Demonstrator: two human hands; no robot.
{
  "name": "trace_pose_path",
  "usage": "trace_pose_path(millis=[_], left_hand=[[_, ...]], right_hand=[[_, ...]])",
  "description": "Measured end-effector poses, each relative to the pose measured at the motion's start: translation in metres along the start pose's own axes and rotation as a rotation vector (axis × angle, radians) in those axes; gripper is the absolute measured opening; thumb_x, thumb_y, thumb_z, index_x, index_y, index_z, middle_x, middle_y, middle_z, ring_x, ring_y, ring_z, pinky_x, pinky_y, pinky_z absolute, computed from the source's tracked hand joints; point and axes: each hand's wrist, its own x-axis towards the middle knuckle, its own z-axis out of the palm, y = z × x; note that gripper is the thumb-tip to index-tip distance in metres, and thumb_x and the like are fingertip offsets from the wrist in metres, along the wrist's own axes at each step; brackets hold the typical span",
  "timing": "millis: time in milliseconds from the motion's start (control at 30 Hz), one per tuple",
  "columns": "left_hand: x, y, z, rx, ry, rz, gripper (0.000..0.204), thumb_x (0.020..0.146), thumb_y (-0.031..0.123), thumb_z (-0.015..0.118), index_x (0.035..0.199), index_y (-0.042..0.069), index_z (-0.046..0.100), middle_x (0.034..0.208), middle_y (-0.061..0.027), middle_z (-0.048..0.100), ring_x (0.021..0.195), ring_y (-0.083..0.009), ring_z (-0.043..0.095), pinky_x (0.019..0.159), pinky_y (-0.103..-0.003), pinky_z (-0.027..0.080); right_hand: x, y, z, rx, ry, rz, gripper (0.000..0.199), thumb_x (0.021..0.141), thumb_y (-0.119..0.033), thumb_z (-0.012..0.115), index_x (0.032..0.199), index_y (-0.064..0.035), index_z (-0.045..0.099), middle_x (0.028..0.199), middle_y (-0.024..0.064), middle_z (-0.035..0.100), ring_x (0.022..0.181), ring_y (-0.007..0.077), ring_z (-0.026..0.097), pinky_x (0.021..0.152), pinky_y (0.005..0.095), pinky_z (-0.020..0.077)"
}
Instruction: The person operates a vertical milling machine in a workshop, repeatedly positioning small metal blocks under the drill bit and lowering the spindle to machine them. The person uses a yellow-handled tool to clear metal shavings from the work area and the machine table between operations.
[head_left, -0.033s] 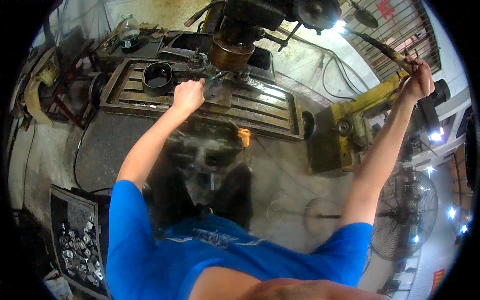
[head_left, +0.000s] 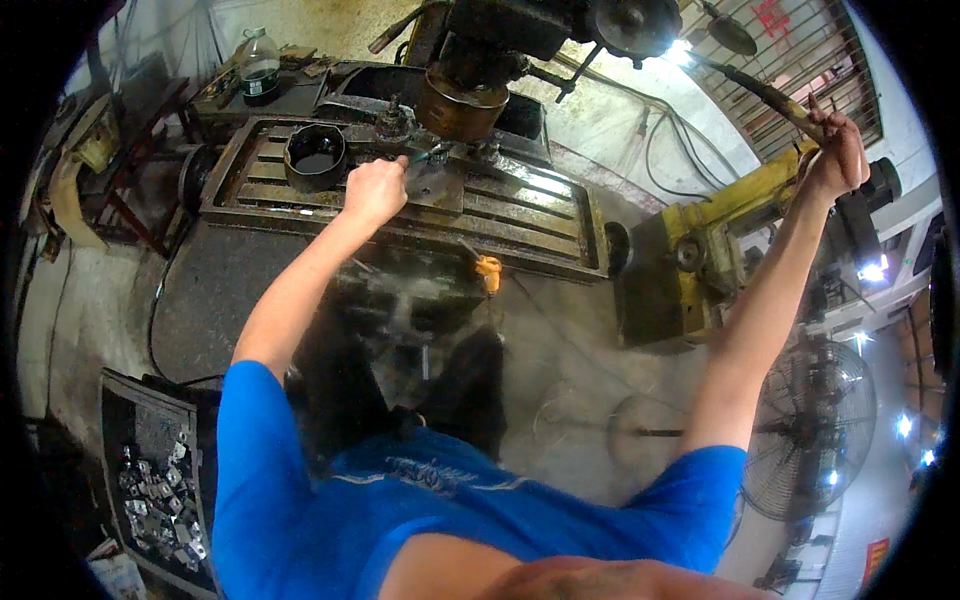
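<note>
**Both hands at the drill press**

The left hand [head_left: 372,190] is closing into a fist on a small flat metal plate [head_left: 435,185] lying on the slotted counter [head_left: 520,215], right under the drill head [head_left: 462,100]. A thin tool seems to be sticking out of the fist toward the plate, though it is too small to identify. The right hand [head_left: 835,150] is reaching up and wrapping tight around the long feed lever [head_left: 770,100], arm stretched out.

The plate is looking stiff, thin and fairly light, probably oily and sharp at the edges, so it is best being pinned flat from its near edge, fingers kept clear of the spindle. The lever is rigid and is taking a full-fist grip near its end.

A dark metal ring [head_left: 315,155] is sitting on the counter just left of the fist. A tray of small parts [head_left: 150,480] is lying on the floor at lower left, and a fan [head_left: 810,430] is standing at the right.
</note>
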Motion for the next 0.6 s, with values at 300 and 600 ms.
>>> trace_pose_path(millis=[300,600], left_hand=[[-0.045,-0.034,-0.054,0.025,0.028,0.018,0.028,0.076,0.014,0.054,0.103,0.007,0.055,0.067,-0.0179,0.059,0.06,-0.0347,0.059,0.054,-0.045,0.047],[-0.039,-0.108,-0.063,0.255,0.146,-0.129,0.032,0.078,0.016,0.056,0.11,0.01,0.056,0.075,-0.015,0.059,0.063,-0.0325,0.059,0.054,-0.042,0.047]], right_hand=[[-0.012,-0.02,0.015,0.01,0.109,0.019,0.016,0.079,0.003,0.05,0.091,0.0097,0.059,0.089,0.0179,0.061,0.078,0.0253,0.062,0.075,0.0341,0.0492],[-0.237,-0.125,0.102,0.46,0.092,0.67,0.036,0.061,0.0,0.04,0.09,0.0072,0.061,0.081,0.0115,0.061,0.072,0.023,0.06,0.066,0.0327,0.0503]])
